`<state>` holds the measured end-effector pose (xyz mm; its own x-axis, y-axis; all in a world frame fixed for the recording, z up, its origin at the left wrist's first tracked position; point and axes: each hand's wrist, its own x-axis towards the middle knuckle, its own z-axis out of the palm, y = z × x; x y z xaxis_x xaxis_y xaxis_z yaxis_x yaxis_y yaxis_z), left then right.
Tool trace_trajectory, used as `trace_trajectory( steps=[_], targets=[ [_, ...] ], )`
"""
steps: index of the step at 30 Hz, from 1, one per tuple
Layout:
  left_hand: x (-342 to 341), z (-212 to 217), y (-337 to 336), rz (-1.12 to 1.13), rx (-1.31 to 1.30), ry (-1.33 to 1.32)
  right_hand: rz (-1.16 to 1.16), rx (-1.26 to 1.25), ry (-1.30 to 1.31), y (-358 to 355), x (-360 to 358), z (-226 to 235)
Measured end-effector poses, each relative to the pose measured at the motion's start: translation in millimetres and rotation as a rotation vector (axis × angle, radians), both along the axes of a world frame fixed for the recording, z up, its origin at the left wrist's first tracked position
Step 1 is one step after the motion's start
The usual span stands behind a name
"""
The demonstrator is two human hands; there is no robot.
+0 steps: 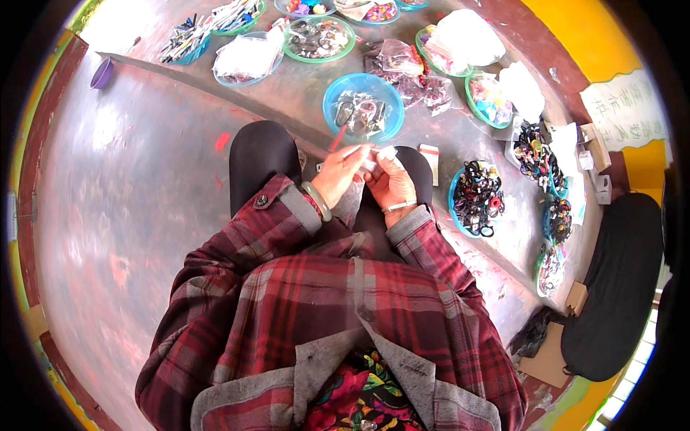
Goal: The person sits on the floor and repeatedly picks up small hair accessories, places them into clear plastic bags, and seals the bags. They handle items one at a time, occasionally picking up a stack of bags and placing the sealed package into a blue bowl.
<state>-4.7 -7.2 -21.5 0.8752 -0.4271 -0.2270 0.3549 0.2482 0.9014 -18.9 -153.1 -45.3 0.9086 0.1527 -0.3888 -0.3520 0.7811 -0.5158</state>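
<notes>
White small packet in both hands, blue bowl near

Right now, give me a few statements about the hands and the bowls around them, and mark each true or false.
1. Both hands, left hand and right hand, meet on a small white packet. True.
2. The blue bowl just beyond the hands is empty. False: it holds small dark items.
3. The left wrist wears a pale green bangle. True.
4. The sleeves are plain blue. False: they are red plaid.
</notes>
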Motion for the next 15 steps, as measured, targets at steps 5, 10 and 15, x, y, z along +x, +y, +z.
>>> trace_trajectory(
  steps=[5, 10, 15],
  targets=[
    [4, 5, 5, 0.169, -0.174, 0.125, 0.148, -0.259, 0.010, 2, -6, -5],
    [11, 2, 13, 0.142, -0.113, 0.173, 0.200, -0.575, -0.093, 2, -6, -1],
    [12, 9, 13, 0.151, -0.089, 0.209, 0.204, -0.757, -0.159, 4, -6, -6]
  ],
)
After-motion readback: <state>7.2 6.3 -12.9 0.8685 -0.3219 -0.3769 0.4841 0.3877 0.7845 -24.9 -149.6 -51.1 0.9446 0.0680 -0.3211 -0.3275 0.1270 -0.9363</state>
